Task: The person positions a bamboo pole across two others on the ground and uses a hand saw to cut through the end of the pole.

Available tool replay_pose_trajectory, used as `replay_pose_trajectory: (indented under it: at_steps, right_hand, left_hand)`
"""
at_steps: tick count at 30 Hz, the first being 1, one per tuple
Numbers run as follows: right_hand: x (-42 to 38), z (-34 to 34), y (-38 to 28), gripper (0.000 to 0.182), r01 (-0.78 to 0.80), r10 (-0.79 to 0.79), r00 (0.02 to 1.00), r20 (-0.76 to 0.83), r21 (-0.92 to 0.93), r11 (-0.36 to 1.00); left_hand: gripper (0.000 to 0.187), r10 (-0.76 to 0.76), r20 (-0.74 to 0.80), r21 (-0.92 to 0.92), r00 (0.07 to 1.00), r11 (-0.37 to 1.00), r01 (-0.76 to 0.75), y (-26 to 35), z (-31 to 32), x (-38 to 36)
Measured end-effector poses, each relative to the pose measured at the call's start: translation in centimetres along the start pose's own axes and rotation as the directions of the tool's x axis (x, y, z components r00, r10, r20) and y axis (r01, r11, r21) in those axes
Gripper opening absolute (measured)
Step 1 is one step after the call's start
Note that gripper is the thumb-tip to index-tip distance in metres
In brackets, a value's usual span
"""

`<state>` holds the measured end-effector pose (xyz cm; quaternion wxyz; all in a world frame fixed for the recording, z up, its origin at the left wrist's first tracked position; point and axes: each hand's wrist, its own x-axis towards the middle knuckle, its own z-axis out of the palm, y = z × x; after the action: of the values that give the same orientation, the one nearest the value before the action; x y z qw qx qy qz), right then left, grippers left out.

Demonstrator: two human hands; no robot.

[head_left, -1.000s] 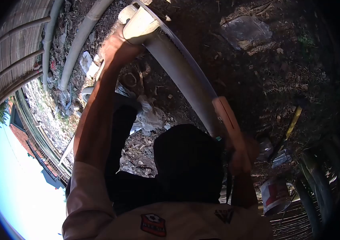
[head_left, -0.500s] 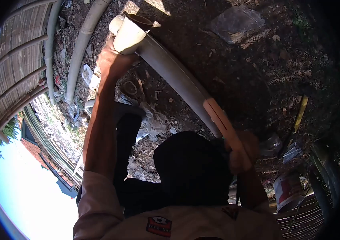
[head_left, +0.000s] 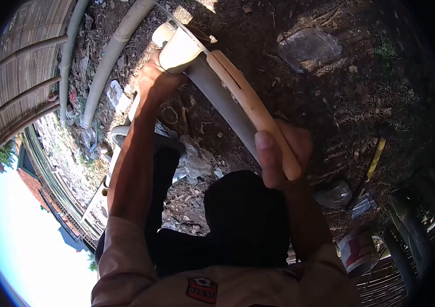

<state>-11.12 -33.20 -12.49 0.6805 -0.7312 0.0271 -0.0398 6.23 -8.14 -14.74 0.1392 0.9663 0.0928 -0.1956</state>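
My left hand (head_left: 157, 78) is closed round the lower end of a cream pipe fitting (head_left: 180, 50) with a short side branch. A long grey pipe (head_left: 217, 97) runs from behind the fitting back toward my knee. My right hand (head_left: 272, 163) is wrapped round the curved wooden handle of a hand saw (head_left: 250, 105), with the thumb along its near side. The saw's thin metal blade reaches forward from the handle and crosses the open rim of the fitting. The handle overlaps the grey pipe in this view.
Thick bamboo poles (head_left: 115, 51) and a slatted bamboo panel (head_left: 28, 61) stand at the left. A clear plastic sheet (head_left: 309, 48) lies on the littered soil. On the right are a yellow-handled tool (head_left: 376, 158), a plastic bag (head_left: 334, 194) and a red-and-white bucket (head_left: 358, 250).
My right hand has pushed the saw forward and to the left, and its blade now shows beyond the fitting. My left hand keeps its grip; the view has shifted slightly.
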Motion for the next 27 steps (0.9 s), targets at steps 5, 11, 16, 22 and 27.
replay_pose_trajectory:
  at_steps: [5, 11, 16, 22, 27]
  right_hand:
    - [-12.1, -4.2, 2.2, 0.027, -0.091, 0.091, 0.992, -0.092, 0.007, 0.996]
    - [1.7, 0.5, -0.6, 0.038, -0.227, 0.227, 0.965, 0.135, -0.017, 0.974]
    - [-9.5, -4.2, 0.2, 0.04, -0.227, 0.234, 0.972, -0.019, 0.168, 0.959]
    - [2.7, 2.3, 0.7, 0.029, -0.158, 0.162, 0.981, 0.105, -0.049, 0.986]
    - [-9.6, -4.8, 3.2, 0.021, 0.103, -0.104, 0.995, 0.004, -0.195, 0.975]
  left_hand:
    - [0.066, -0.036, -0.071, 0.09, 0.997, 0.995, 0.042, -1.9, -0.1, 1.0]
    - [0.069, -0.035, -0.063, 0.138, 0.997, 0.989, 0.043, -1.6, -0.7, 1.0]
    - [0.066, 0.017, -0.045, 0.161, 0.999, 0.987, -0.009, -1.6, -0.4, 1.0]
    - [0.065, -0.005, -0.093, 0.187, 0.996, 0.982, 0.022, -1.8, -0.6, 1.2]
    - [0.068, -0.043, -0.016, 0.147, 0.999, 0.988, 0.045, -1.6, -1.1, 1.3]
